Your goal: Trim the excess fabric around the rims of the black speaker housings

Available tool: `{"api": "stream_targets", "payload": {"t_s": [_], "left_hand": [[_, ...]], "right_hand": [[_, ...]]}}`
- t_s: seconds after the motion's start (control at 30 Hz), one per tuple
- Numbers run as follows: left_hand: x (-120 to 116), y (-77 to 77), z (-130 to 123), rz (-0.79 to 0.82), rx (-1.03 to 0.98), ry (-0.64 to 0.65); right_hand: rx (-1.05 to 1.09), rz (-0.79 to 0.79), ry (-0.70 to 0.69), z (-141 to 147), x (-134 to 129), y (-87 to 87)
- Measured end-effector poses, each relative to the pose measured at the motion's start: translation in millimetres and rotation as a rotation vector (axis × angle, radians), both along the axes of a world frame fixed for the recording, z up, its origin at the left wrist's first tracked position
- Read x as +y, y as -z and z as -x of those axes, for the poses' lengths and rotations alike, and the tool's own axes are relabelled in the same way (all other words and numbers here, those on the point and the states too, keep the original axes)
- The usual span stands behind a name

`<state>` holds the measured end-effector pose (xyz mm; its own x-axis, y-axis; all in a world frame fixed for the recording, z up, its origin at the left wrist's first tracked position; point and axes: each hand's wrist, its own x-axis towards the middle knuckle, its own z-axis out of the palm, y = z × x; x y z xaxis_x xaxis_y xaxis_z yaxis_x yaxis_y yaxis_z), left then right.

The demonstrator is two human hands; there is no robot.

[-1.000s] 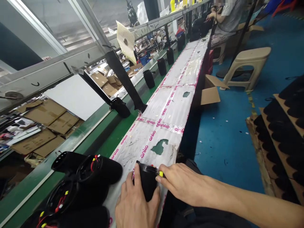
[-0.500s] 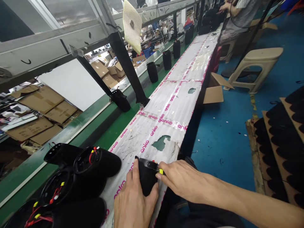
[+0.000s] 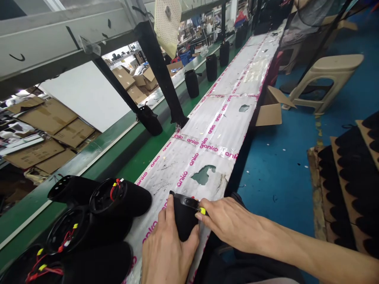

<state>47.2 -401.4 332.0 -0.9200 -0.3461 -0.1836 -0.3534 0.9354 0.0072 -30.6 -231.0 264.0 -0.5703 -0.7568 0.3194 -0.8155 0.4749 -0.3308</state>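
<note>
Seems mid-work on the rim [image 3: 186,201]: left hand [image 3: 168,236] grips black cylinder [image 3: 185,223], right hand [image 3: 222,221] beside it pinches yellow-ended piece [image 3: 203,210]; next move calls for firm left bracing

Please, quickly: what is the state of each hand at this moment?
Left hand: curled around the black cylinder, holding it.
Right hand: closed, pinching a yellow piece beside the cylinder's rim.
</note>
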Motion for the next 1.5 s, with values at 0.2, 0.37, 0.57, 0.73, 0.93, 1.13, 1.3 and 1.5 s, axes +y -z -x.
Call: {"api": "stream_targets", "payload": {"t_s": [0.2, 0.37, 0.57, 0.73, 0.93, 1.13, 1.3, 1.5], "left_hand": [[1.2, 0.0, 0.2, 0.018, 0.032, 0.013], [4.8, 1.7, 1.7, 0.078, 0.044, 0.016], [10.6, -1.0, 4.9, 0.129, 0.031, 0.017], [8.2, -1.7, 6.0, 0.108, 0.027, 0.015], [1.2, -3.8, 4.7, -0.012, 0.005, 0.033], [-1.1, -6.1, 4.7, -0.059, -0.018, -0.047], [6.1, -11.2, 6.6, -0.022, -0.055, -0.046], [9.1, -8.8, 2.9, -0.131, 0.010, -0.039]], "right_hand": [[0.130, -0.037, 0.040, -4.0, 2.2, 7.9], [0.184, -0.065, 0.074, -7.8, 2.0, 4.7], [0.021, -0.184, 0.036, 5.4, -5.5, -28.2], [-0.069, -0.262, -0.090, 20.5, -6.6, -46.5], [-0.301, -0.098, -0.100, 22.5, -4.1, -25.8], [-0.413, 0.106, -0.003, 16.9, 1.4, -17.3], [-0.282, 0.099, 0.063, 14.2, 11.0, -31.1], [0.209, -0.120, -0.120, 10.4, 11.5, -32.7]]}}
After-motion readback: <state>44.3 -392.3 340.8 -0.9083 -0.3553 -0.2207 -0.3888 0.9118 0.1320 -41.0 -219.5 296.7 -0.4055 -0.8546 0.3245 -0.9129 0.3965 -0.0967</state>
